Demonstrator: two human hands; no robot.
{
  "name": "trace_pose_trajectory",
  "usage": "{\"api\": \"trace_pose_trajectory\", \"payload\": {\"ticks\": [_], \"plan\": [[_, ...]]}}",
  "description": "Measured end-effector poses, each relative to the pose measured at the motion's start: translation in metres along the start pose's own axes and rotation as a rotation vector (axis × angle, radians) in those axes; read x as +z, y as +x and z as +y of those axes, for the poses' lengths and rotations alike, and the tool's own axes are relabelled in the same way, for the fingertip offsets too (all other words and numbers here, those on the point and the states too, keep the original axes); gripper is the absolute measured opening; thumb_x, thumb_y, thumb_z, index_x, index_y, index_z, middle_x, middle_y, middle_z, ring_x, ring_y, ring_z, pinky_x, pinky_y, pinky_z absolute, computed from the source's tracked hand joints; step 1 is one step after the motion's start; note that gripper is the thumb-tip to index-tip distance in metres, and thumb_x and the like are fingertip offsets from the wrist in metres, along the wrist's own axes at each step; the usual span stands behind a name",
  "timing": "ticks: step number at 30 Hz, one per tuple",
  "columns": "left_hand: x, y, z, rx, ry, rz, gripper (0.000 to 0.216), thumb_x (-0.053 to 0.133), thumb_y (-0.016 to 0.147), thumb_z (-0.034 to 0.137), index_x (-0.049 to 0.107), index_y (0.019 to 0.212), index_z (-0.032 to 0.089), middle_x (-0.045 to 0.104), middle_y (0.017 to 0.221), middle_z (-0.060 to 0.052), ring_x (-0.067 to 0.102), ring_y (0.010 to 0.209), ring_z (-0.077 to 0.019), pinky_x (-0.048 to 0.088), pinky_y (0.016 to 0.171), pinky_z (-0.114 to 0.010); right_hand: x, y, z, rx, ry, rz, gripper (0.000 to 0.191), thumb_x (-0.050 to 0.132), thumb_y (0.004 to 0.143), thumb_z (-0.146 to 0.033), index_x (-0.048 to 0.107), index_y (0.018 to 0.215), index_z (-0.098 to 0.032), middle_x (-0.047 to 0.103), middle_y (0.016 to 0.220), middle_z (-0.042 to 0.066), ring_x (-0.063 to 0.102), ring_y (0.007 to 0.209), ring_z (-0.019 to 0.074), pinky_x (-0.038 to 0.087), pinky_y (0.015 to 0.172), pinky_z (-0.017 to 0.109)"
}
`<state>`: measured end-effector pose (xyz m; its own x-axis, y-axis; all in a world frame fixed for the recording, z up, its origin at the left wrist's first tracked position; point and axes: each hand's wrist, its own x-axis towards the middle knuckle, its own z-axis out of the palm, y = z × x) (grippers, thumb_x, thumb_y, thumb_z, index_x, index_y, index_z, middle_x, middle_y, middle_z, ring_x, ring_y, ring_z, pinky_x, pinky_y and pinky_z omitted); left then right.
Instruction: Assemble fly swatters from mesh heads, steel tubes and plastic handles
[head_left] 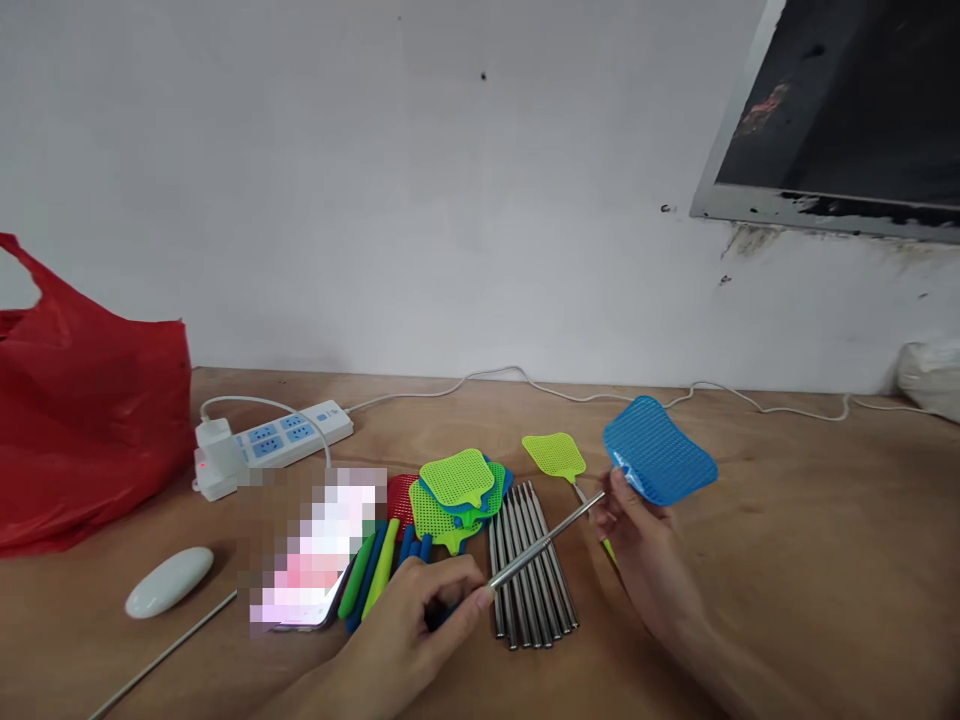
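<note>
My left hand (431, 620) is closed around the lower end of a silver telescopic rod (546, 542), which slants up to the right; a dark part shows inside the grip. Pinched by its neck in my right hand (637, 540) is a blue fly swatter head (660, 455). The rod's thin tip is close to my right fingers; whether it touches the head's neck I cannot tell. Below the rod lies a row of several metal rods (529, 590). A yellow-green swatter (556, 455) with a rod lies behind my right hand.
Swatter heads (454, 480) in yellow-green, green, blue and red are stacked left of the rods. Coloured handles (381, 570) lie beside a blurred phone (319, 560). A white oval object (170, 582), power strip (292, 435) and red bag (90, 410) are at left. A cable (517, 370) runs along the wall.
</note>
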<state>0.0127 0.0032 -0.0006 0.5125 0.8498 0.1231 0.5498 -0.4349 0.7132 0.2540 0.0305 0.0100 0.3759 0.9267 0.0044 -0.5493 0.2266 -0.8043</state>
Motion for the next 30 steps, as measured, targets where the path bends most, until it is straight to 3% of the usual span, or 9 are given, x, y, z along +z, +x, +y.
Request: {"api": "trace_pose_trajectory", "payload": {"ticks": [5,10,22,30], "plan": [[0.0,0.0,-0.003,-0.018,0.008,-0.011,0.04,0.041,0.1,0.046,0.056,0.074,0.019,0.039,0.06,0.006,0.039,0.058,-0.0122,0.029,0.06,-0.024,-0.001,-0.013,0.017,0.037,-0.017,-0.03,0.029,0.092,0.062,-0.034,0.073,0.081,-0.023,0.07,0.076,-0.002,0.057,0.058,0.0097,0.046,0.044,0.018],[0.0,-0.001,-0.001,-0.024,0.021,-0.003,0.039,0.041,0.1,0.045,0.057,0.074,0.02,0.038,0.059,0.006,0.039,0.059,-0.0126,0.029,0.059,-0.024,-0.004,-0.008,0.012,0.076,0.003,-0.016,0.031,0.094,0.058,-0.033,0.074,0.079,-0.022,0.072,0.077,-0.001,0.06,0.059,0.0098,0.051,0.047,0.017],[0.001,-0.002,-0.003,-0.012,0.081,0.009,0.039,0.041,0.1,0.045,0.059,0.077,0.02,0.043,0.061,0.005,0.043,0.061,-0.0139,0.031,0.061,-0.024,-0.005,-0.006,0.01,0.042,-0.047,-0.105,0.028,0.092,0.059,-0.035,0.074,0.074,-0.02,0.073,0.074,0.001,0.065,0.056,0.0121,0.05,0.043,0.018],[0.004,-0.003,-0.007,0.012,0.1,0.036,0.039,0.041,0.1,0.045,0.06,0.077,0.021,0.044,0.06,0.005,0.043,0.058,-0.0137,0.03,0.059,-0.024,-0.005,-0.005,0.007,0.076,-0.074,-0.095,0.031,0.095,0.053,-0.036,0.076,0.07,-0.019,0.073,0.069,0.001,0.064,0.052,0.0116,0.05,0.041,0.018]]}}
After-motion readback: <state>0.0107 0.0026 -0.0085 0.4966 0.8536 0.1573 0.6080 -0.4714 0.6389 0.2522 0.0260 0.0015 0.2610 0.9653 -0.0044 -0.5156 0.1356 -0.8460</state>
